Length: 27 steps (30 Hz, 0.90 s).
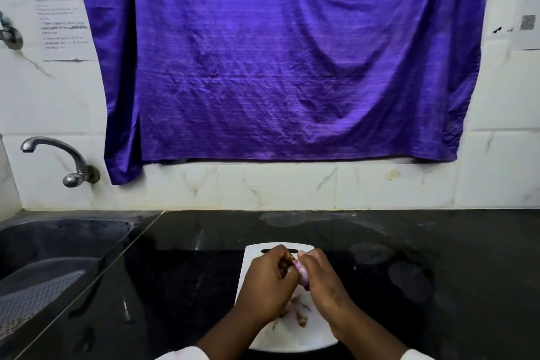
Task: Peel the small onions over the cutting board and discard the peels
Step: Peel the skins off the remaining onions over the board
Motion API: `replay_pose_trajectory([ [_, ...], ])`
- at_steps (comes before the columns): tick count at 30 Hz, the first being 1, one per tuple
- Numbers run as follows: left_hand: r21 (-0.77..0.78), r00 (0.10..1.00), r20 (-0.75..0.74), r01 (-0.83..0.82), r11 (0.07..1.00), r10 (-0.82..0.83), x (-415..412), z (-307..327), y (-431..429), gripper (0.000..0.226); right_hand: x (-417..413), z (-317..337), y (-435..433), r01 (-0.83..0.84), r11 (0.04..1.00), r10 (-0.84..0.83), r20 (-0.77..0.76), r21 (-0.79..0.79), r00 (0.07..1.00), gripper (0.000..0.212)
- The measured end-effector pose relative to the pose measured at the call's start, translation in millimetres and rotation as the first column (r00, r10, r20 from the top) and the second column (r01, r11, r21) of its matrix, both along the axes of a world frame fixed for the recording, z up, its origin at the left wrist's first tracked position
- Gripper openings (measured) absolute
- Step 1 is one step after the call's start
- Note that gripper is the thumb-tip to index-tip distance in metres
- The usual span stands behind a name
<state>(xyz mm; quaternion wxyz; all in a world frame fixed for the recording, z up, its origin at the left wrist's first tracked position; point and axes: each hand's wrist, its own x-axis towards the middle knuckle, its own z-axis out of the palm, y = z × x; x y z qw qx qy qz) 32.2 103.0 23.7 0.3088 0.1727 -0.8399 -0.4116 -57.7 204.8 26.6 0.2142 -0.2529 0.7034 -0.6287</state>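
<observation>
A small pink-purple onion (pixel 301 273) is held above the white cutting board (pixel 252 257) on the black counter. My right hand (pixel 324 278) grips the onion from the right. My left hand (pixel 267 278) is curled against the onion's left side, its fingertips pinching at the skin. Loose brown peels (pixel 298 313) lie on the board below my hands. Much of the onion is hidden by my fingers.
A steel sink (pixel 58 242) with a grey mat lies at the left, a tap (pixel 58 155) above it. A purple cloth (pixel 277 52) hangs on the tiled wall. The black counter (pixel 438 257) stretches right of the board.
</observation>
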Motion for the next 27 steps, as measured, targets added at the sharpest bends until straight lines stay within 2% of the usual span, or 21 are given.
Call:
replay_pose_trajectory([
  [4, -0.027, 1.0, -0.001, -0.025, 0.999, 0.025, 1.7, 4.2, 5.3, 0.009, -2.0, -5.7, -1.4, -0.017, 1.0, 0.017, 0.0, -0.023, 1.0, 0.022],
  [7, -0.098, 0.989, -0.138, -0.067, 0.993, 0.053, 7.0, 1.2, 11.8, 0.013, 0.9, 6.3, 3.1, -0.009, 0.997, 0.023, 0.192, -0.076, 0.981, 0.03],
  [9, -0.309, 0.974, -0.226, -0.087, 0.947, 0.016, 13.2, -3.8, 8.7, 0.027, 1.3, 13.1, 8.3, 0.0, 0.997, 0.024, 0.326, -0.073, 0.945, 0.04],
  [11, -0.577, 0.989, -0.118, 0.009, 0.817, -0.094, 17.2, -9.9, -1.3, 0.037, -1.1, 15.4, 10.8, 0.009, 0.999, 0.005, 0.384, -0.034, 0.923, 0.043],
  [13, -0.716, 0.992, 0.007, 0.093, 0.692, -0.125, 19.1, -14.0, -12.0, 0.043, -7.1, 12.6, 11.2, 0.016, 1.0, -0.011, 0.391, -0.009, 0.92, 0.044],
  [16, -0.749, 0.991, 0.011, 0.098, 0.655, -0.135, 21.1, -11.3, -21.5, 0.046, -7.3, 12.9, 12.0, -0.028, 0.999, 0.018, 0.394, 0.019, 0.919, 0.045],
  [22, -0.763, 0.982, -0.081, 0.049, 0.644, -0.171, 18.3, -4.2, -25.6, 0.034, -2.8, 19.1, 9.0, -0.056, 0.994, 0.013, 0.415, 0.092, 0.91, 0.043],
  [27, -0.737, 0.986, -0.004, 0.108, 0.667, -0.164, 16.5, -1.4, -26.1, 0.033, -3.3, 19.3, 7.0, -0.067, 0.991, 0.014, 0.407, 0.117, 0.914, 0.04],
])
